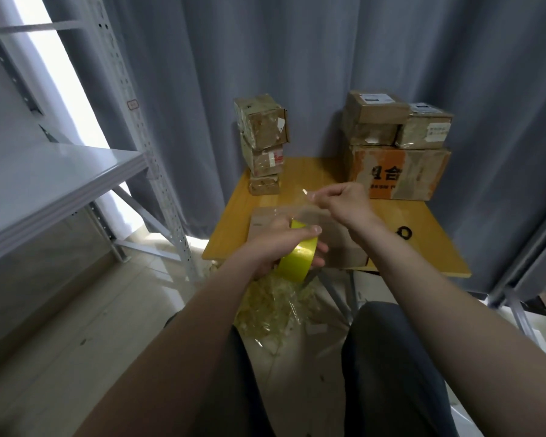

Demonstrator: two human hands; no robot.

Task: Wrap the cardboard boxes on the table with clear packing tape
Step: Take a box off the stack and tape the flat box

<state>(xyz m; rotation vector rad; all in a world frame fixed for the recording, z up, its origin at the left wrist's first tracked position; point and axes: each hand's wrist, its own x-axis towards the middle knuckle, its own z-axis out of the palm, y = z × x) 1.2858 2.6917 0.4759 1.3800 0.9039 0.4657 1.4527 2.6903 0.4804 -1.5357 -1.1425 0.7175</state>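
Head view: left hand (278,247) grips tape roll (297,257) over cardboard box (344,249) at counter (423,257) front; right hand (344,200) pinches free end (304,192). Film looks light, clingy, fold-prone; best held taut by its end tab.

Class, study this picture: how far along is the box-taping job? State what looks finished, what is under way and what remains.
Done: the three stacked boxes at back left look glossy with tape. In hand: the left hand grips the tape roll while the right hand pinches the tape strip pulled out above the near box. Left: that box looks unwrapped; whether the right-hand pile needs more is unclear.
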